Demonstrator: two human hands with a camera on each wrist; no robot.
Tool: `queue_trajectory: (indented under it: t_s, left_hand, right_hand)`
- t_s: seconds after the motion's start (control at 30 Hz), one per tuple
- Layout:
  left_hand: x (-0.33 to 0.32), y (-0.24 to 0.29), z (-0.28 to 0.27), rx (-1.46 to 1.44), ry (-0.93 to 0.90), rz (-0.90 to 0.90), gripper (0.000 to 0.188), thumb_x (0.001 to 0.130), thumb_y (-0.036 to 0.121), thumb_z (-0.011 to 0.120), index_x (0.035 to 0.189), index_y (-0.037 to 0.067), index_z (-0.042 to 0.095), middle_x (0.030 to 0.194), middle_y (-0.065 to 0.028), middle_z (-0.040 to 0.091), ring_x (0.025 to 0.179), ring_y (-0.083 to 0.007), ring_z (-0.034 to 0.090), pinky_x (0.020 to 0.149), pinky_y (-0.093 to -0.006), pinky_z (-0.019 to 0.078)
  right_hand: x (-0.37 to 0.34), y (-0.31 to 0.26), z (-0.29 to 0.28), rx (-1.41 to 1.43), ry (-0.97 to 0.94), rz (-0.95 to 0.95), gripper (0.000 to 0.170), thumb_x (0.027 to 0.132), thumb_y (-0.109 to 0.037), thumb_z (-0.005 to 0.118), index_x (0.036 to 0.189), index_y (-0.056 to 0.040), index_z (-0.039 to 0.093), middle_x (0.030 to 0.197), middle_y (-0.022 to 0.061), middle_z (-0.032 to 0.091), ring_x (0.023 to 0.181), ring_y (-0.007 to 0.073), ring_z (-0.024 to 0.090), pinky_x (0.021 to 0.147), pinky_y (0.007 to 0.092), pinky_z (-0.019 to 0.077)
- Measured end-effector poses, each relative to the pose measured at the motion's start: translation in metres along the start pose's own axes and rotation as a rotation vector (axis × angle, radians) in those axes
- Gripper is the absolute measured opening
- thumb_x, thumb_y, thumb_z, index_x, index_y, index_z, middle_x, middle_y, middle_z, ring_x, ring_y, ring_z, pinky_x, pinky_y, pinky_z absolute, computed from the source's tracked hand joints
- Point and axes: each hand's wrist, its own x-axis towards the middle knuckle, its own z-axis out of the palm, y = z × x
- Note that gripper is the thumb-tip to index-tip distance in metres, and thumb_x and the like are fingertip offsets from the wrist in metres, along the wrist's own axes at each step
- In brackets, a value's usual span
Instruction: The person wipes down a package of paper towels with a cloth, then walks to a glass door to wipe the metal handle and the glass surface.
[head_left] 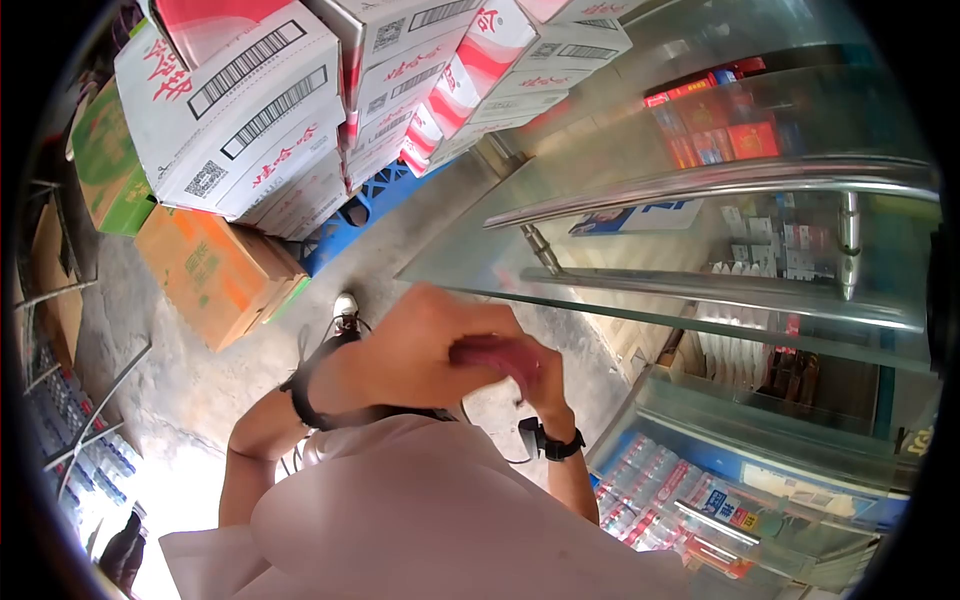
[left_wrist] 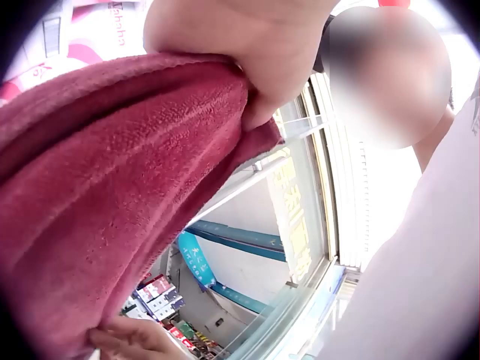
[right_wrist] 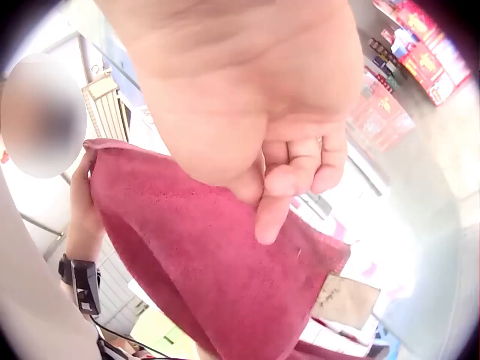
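Between my two hands is a dark pink towelling cloth (head_left: 495, 355), bunched in the head view and hanging spread in the left wrist view. My left hand (head_left: 405, 335) grips one edge of the cloth, its thumb pressed against the fabric. The right hand (head_left: 548, 385) holds another part, pinching it with curled fingers. In the right wrist view the cloth (right_wrist: 210, 255) stretches from the left hand (right_wrist: 86, 199) across to the right hand (right_wrist: 255, 97). Both hands are raised in front of my chest, over the white shirt (head_left: 430, 510).
Stacked white and pink cartons (head_left: 250, 110) stand ahead on a blue pallet (head_left: 375, 200), beside a brown carton (head_left: 205, 270). To the right is a glass counter (head_left: 620, 290) with metal rails (head_left: 700, 185). Packed bottles (head_left: 650, 480) sit low at right, a wire rack (head_left: 75, 460) at left.
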Motion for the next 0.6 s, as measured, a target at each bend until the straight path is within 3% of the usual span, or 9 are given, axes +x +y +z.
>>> queue_trajectory:
  t_s: [0.1,0.17,0.27,0.3,0.37,0.4,0.47,0.53,0.6]
  left_hand:
    - [0.0,-0.018,-0.011,0.084,0.066,-0.031,0.028,0.072,-0.003,0.069,0.099,0.004,0.072,0.071,-0.0115,0.065,0.057,-0.0259,0.06,0.052,-0.0305,0.0429]
    - [0.007,-0.028,-0.022,0.488,0.326,0.179,0.024,0.077,-0.004,0.065,0.098,0.003,0.072,0.074,-0.0111,0.066,0.06,-0.0265,0.06,0.056,-0.0286,0.045]
    - [0.022,-0.036,-0.034,0.738,0.51,0.296,0.024,0.074,-0.003,0.065,0.096,0.005,0.071,0.069,-0.0073,0.061,0.049,-0.0192,0.051,0.05,-0.0306,0.0416]
    - [0.026,-0.03,-0.029,0.725,0.507,0.302,0.024,0.074,-0.003,0.065,0.096,0.005,0.071,0.069,-0.0073,0.061,0.049,-0.0192,0.051,0.05,-0.0306,0.0416]
    - [0.037,-0.013,-0.016,0.193,0.525,-0.063,0.023,0.076,-0.005,0.061,0.095,0.002,0.072,0.071,-0.0055,0.063,0.049,-0.0096,0.048,0.048,-0.0292,0.0397]
    - [0.044,-0.016,-0.01,-0.008,0.566,-0.083,0.026,0.081,-0.006,0.055,0.1,-0.001,0.071,0.074,-0.005,0.066,0.055,-0.0056,0.054,0.049,-0.0256,0.0432]
    - [0.077,0.015,-0.004,-0.201,0.564,0.012,0.028,0.084,-0.007,0.052,0.105,-0.002,0.069,0.075,-0.0049,0.067,0.058,-0.0064,0.057,0.052,-0.024,0.046]
    - [0.107,0.028,0.007,-0.453,0.523,0.178,0.031,0.088,-0.007,0.048,0.113,-0.003,0.065,0.079,-0.0052,0.068,0.063,-0.0081,0.062,0.056,-0.0222,0.051]
    - [0.133,0.034,0.021,-0.56,0.47,0.265,0.031,0.09,-0.007,0.048,0.118,-0.004,0.062,0.087,-0.0064,0.069,0.071,-0.0096,0.065,0.061,-0.0232,0.054]
  right_hand:
    - [-0.006,0.009,-0.01,-0.091,0.403,-0.066,0.03,0.095,0.009,0.043,0.117,0.0016,0.063,0.091,0.0109,0.071,0.068,0.0134,0.066,0.063,0.0248,0.0507]
    - [-0.006,0.001,-0.02,-0.042,0.704,-0.183,0.023,0.1,0.001,0.045,0.115,0.0019,0.062,0.088,0.0102,0.071,0.066,0.0127,0.065,0.061,0.024,0.0499]
    - [-0.012,-0.038,-0.038,-0.058,0.853,-0.159,0.024,0.106,-0.01,0.041,0.119,0.0035,0.056,0.091,0.0151,0.068,0.061,0.0095,0.059,0.059,0.0224,0.0493]
    - [-0.007,-0.041,-0.043,-0.023,0.93,-0.294,0.024,0.106,-0.009,0.041,0.122,0.0032,0.053,0.093,0.0161,0.067,0.067,0.0131,0.062,0.06,0.0249,0.0512]
    - [0.003,-0.052,-0.067,-0.317,1.167,-0.483,0.024,0.105,-0.008,0.041,0.124,0.0024,0.052,0.095,0.0156,0.067,0.071,0.0172,0.063,0.061,0.0279,0.0529]
    - [0.003,-0.068,-0.077,-0.344,1.276,-0.451,0.023,0.105,-0.009,0.043,0.122,0.0026,0.054,0.101,0.0152,0.066,0.082,0.0193,0.063,0.07,0.0301,0.0542]
    - [0.017,-0.112,-0.093,-0.295,1.477,-0.502,0.023,0.104,-0.011,0.049,0.119,0.003,0.059,0.11,0.0136,0.063,0.097,0.0185,0.061,0.087,0.0322,0.0511]
    - [0.026,-0.147,-0.107,-0.015,1.502,-0.61,0.028,0.103,-0.015,0.053,0.124,0.0023,0.059,0.112,0.0131,0.064,0.102,0.0209,0.062,0.09,0.0336,0.0518]
    - [0.038,-0.183,-0.108,0.05,1.495,-0.691,0.031,0.102,-0.018,0.054,0.126,0.0018,0.058,0.117,0.0138,0.063,0.106,0.0232,0.062,0.094,0.0353,0.0512]
